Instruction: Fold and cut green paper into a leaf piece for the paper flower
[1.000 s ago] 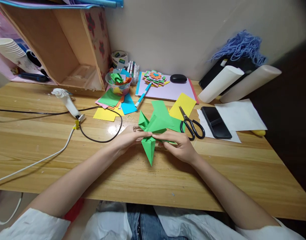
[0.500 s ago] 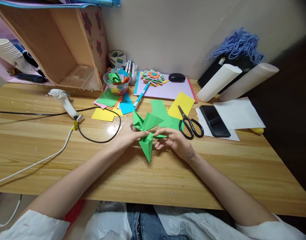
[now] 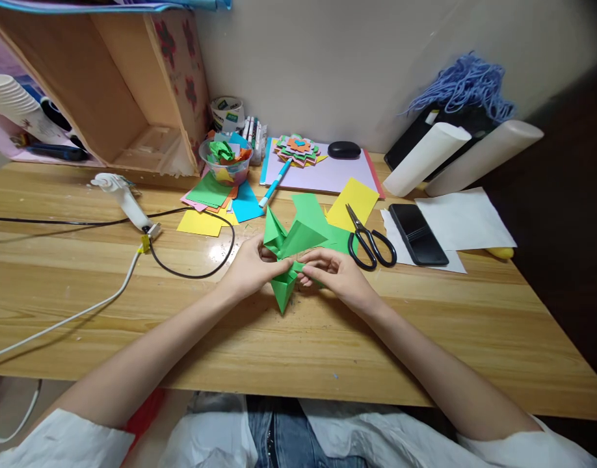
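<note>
A pointed, folded green paper shape (image 3: 299, 239) is pinched in the grip of left hand (image 3: 248, 268) and right hand (image 3: 342, 278).

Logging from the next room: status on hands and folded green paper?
Left hand gripping folded green paper. Right hand pinching its small flap. Scissors beside right hand, not between hands.

White sleeves (image 3: 74, 439), loose white top (image 3: 211, 437), faded blue denim (image 3: 298, 442)

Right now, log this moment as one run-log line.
left hand: holding folded green paper | right hand: pinching same paper | near right hand: black-handled scissors | farther right: black phone
</note>
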